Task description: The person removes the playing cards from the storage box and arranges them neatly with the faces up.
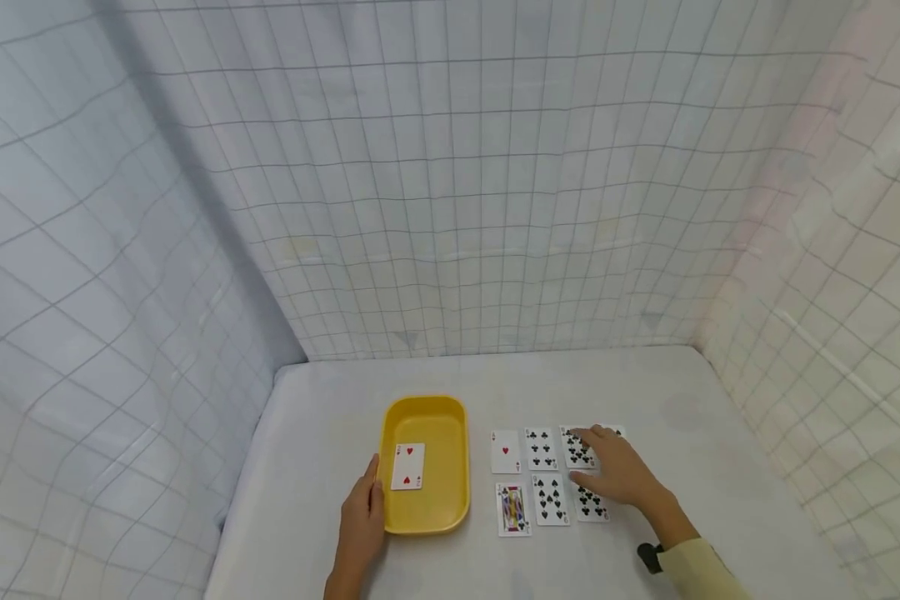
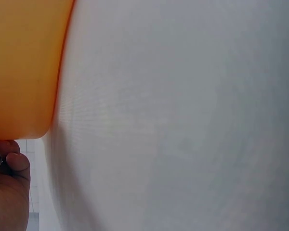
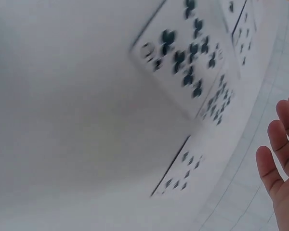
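Note:
My left hand [image 1: 362, 512] grips the left side of a yellow plastic tray [image 1: 447, 508], also seen in orange tones in the left wrist view. Inside lies a two of hearts playing card [image 1: 408, 467]. To the right, my right hand [image 1: 621, 467] hovers over the right end of two rows of face-up cards, fingers spread and holding nothing. Beneath it are a clubs card [image 1: 576, 450] and a lower clubs card [image 1: 592, 505], both partly covered. Another card [image 1: 618, 431] peeks out beyond the fingers. In the right wrist view, the fingers [image 3: 279, 144] are apart from the cards.
Nearer the tray lie an ace of hearts [image 1: 506, 452], a six of clubs [image 1: 541, 450], a jack [image 1: 513, 510] and a spades card [image 1: 551, 500]. They rest on a white-covered table [image 1: 330, 400]. Checked white curtains [image 1: 450, 208] surround its back and sides.

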Demonstrator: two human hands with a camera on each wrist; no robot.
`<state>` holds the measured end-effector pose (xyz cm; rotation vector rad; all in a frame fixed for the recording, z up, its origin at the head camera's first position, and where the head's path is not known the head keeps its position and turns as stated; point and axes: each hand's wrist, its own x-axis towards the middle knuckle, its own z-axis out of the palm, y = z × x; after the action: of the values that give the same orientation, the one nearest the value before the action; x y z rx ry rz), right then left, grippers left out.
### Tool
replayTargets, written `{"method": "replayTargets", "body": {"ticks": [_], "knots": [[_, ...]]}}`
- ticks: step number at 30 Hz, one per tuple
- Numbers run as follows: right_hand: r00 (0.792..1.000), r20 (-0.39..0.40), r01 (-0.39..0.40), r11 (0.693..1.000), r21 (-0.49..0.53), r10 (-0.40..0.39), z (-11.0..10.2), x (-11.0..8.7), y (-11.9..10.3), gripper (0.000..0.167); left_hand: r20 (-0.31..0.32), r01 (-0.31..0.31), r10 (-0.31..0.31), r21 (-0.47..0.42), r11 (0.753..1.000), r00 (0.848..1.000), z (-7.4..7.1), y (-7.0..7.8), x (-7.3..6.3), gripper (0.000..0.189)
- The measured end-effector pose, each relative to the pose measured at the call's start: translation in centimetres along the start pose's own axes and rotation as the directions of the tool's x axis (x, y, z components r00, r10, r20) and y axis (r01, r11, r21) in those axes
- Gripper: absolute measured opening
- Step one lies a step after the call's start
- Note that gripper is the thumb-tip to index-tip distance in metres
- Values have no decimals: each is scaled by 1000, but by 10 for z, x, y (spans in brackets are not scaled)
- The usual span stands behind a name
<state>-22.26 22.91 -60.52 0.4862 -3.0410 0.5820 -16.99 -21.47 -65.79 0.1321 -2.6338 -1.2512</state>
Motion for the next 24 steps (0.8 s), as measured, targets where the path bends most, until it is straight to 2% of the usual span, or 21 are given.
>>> {"method": "replayTargets", "body": {"ticks": [5,10,13,16,20,24], "knots": [[997,-22,69,997,45,-68,7,31,-35,67,31,9,-8,-28,1000,999,3,3,2,48],[988,-20,157,986,63,-156,16,61,-81,64,21,33,-33,-23,999,999,1,2,0,48],[981,-6,193,979,66,-193,18,77,-111,63,14,18,-18,-13,1000,1000,2,1,0,47],[972,43,230,973,32,-231,25,91,-143,62,17,5,-5,-12,1000,1000,1,0,0,47],[947,156,288,957,-37,-279,45,104,-183,65,10,10,-10,-6,1000,1000,-1,-1,-2,47],[936,242,275,960,-54,-254,68,116,-207,72,2,-5,5,13,1000,1000,2,0,-1,47]]}}
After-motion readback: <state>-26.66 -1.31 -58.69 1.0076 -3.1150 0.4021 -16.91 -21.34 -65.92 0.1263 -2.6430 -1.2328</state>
